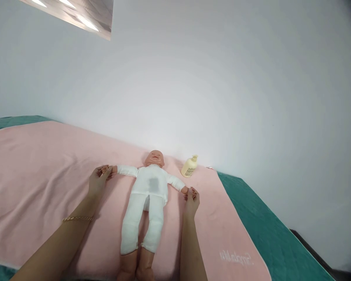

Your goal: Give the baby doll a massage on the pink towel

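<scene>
Lying face up on the soft pink towel [41,171], the baby doll [149,195] stretches between your hands with its arms spread wide. Your left hand [98,181] is closed around one small doll hand, your right hand [192,201] around the other. A pale yellow pump bottle [189,166] leans just beside the doll's head, near the plain white wall [222,78]. Green quilted bedding [260,226] shows past the towel's edge. The doll's white cloth suit bears a grey patch; its feet are cut off below. Lettering on the towel is too blurred to read.
</scene>
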{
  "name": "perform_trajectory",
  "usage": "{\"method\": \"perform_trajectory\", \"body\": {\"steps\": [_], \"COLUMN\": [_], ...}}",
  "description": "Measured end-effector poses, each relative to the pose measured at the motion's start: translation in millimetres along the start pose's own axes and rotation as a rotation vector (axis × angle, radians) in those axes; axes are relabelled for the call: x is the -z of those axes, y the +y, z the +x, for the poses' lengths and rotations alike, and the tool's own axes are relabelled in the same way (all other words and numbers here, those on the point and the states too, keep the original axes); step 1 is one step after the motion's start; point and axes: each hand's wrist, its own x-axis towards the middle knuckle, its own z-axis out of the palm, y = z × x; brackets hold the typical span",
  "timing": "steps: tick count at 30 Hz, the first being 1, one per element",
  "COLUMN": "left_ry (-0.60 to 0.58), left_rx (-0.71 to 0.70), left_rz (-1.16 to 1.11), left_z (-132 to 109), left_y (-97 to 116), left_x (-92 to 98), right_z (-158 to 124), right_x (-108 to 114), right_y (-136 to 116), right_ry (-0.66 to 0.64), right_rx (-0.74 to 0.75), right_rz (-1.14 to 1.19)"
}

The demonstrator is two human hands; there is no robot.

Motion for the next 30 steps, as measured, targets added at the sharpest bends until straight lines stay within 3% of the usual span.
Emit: {"method": "perform_trajectory", "body": {"steps": [8,19,30], "left_ry": [0.013,0.052,0.028], "left_rx": [0.040,0.085,0.071], "left_rz": [-0.048,-0.143,-0.105], "left_z": [-4.7,4.3,3.1], "left_y": [6.5,-4.9,-2.5], "left_x": [-3.4,-3.5,-1.4], "right_z": [-4.4,1.6,-2.0], "right_x": [-2.0,-0.7,-0.2], "right_y": [-5.7,2.7,-1.0], "right_ry": [0.020,0.044,0.028], "right_rx": [0.030,0.010,-0.005], "right_rz": [-0.045,-0.065,-0.027]}}
